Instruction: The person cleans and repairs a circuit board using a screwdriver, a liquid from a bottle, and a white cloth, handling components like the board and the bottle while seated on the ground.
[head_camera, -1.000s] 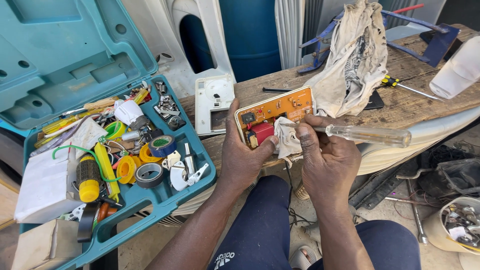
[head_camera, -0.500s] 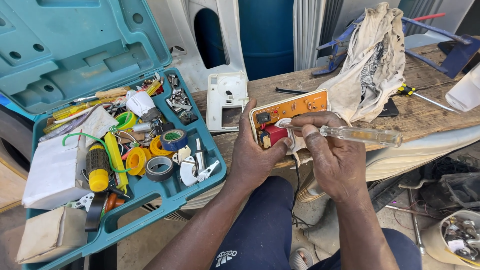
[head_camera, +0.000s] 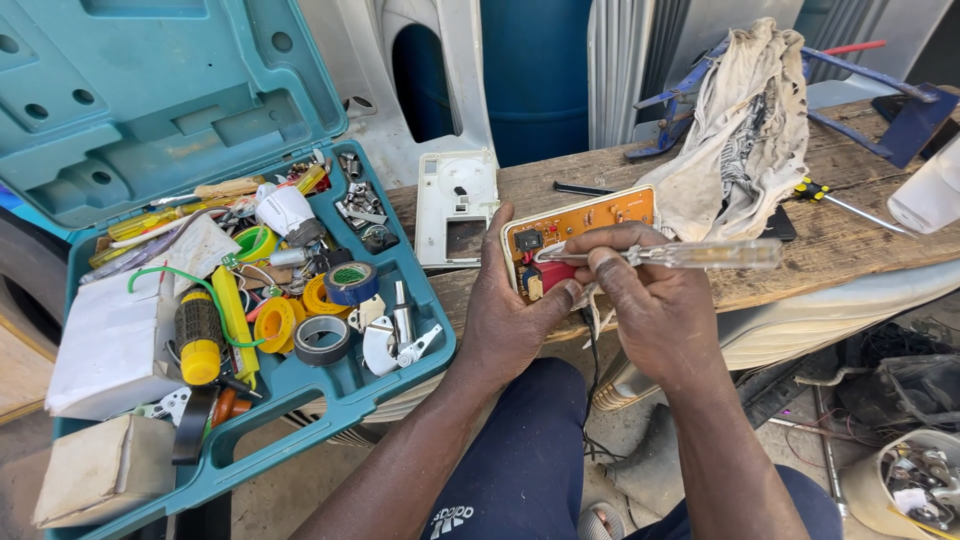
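Nearest, the left hand (head_camera: 510, 320) grips the orange circuit board (head_camera: 580, 235) at the wooden surface's (head_camera: 860, 240) edge, while the right hand (head_camera: 655, 310) pinches a clear-handled screwdriver (head_camera: 690, 254), tip on the board. Farther left lies an open teal toolcase (head_camera: 130, 110); a dirty rag (head_camera: 750, 130) lies behind.

Wooden bench (head_camera: 850, 240): circuit board (head_camera: 580, 222) at the front edge, held between the left hand (head_camera: 510, 310) and the right hand (head_camera: 655, 305). Screwdriver (head_camera: 690, 254) in the right hand, lying across the board, handle toward the right. Plastic cover (head_camera: 455, 205) left of the board, at the bench's left end. Cloth (head_camera: 745, 130) behind and right of the board. Second screwdriver (head_camera: 850, 205) right of the cloth. Tool case (head_camera: 330, 400) left of the bench, lid open behind it; tape rolls (head_camera: 335, 310) in its tray. Bucket (head_camera: 905, 485) below the bench, lower right.
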